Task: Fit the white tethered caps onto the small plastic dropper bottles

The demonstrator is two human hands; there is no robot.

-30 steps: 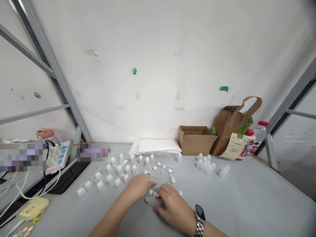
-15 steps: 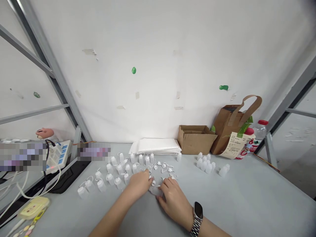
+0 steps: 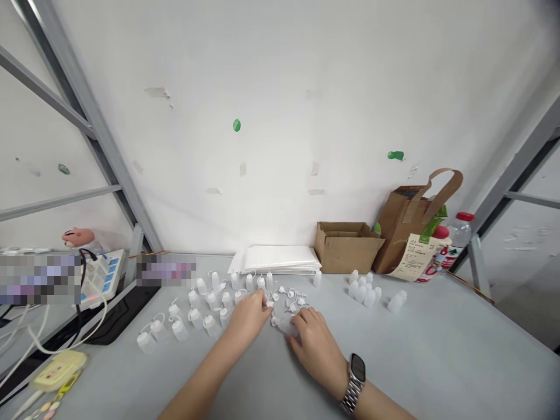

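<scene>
My right hand [image 3: 315,344] grips a small translucent plastic bottle [image 3: 286,324], which lies tilted with its neck toward the left. My left hand [image 3: 248,318] is pinched closed just left of it, on a small white cap [image 3: 270,303] at its fingertips. Loose white caps with strap loops [image 3: 292,302] lie scattered beyond both hands. Left of my left hand, several small bottles with strapped caps [image 3: 196,318] stand in loose rows. A group of bottles without straps [image 3: 362,291] stands to the right.
White padded envelopes [image 3: 280,256] lie stacked by the wall beside an open cardboard box [image 3: 347,254]. A brown paper bag [image 3: 396,233] and a red-capped bottle [image 3: 461,233] stand at the right. At left are a power strip [image 3: 105,280], cables and a yellow case [image 3: 61,370].
My right hand and the bottle have shifted slightly right and up. My left hand has moved slightly away from the bottle, with a cap now at its fingertips.
</scene>
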